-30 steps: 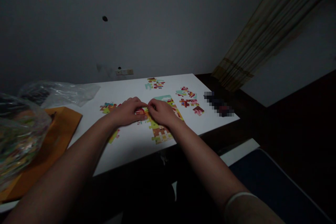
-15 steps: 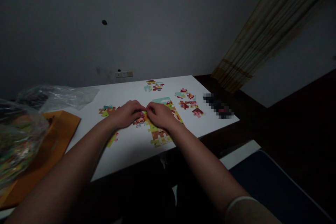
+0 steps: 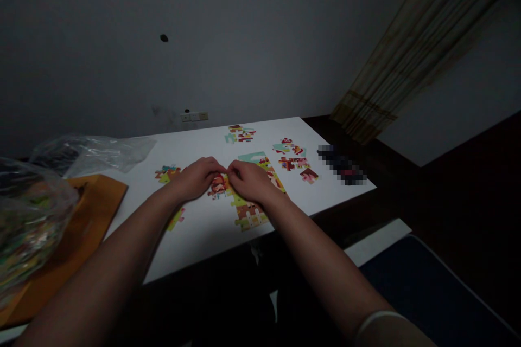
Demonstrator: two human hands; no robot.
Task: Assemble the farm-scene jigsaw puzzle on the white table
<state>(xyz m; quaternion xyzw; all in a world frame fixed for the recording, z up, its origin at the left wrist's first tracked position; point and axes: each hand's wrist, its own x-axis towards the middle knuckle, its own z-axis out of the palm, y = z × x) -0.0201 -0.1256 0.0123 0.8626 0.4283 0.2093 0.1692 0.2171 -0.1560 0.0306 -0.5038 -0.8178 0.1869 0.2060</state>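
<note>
My left hand (image 3: 198,179) and my right hand (image 3: 249,180) meet fingertip to fingertip over the left edge of a partly joined jigsaw puzzle (image 3: 249,216). Both have their fingers closed in a pinch at a puzzle piece (image 3: 218,186) with a red and brown figure on it; its upper part is hidden by the fingers. My right hand and wrist cover the middle of the joined section, which shows a white fence, brown ground and pale sky. Loose puzzle pieces (image 3: 166,174) lie just left of my left hand, and a yellow-green piece (image 3: 176,219) rests below its wrist.
Several loose pieces lie at the back (image 3: 240,134) and right (image 3: 293,162) of the white table (image 3: 195,252). A pixelated dark object (image 3: 342,165) sits by the right edge. Leftward are a clear plastic bag (image 3: 32,227) and an orange-brown envelope (image 3: 101,195). A dark blue seat (image 3: 427,287) stands lower right.
The whole view has shifted slightly. My hands stay together at the same spot, and a little more of the figure piece shows beneath the left fingers.
</note>
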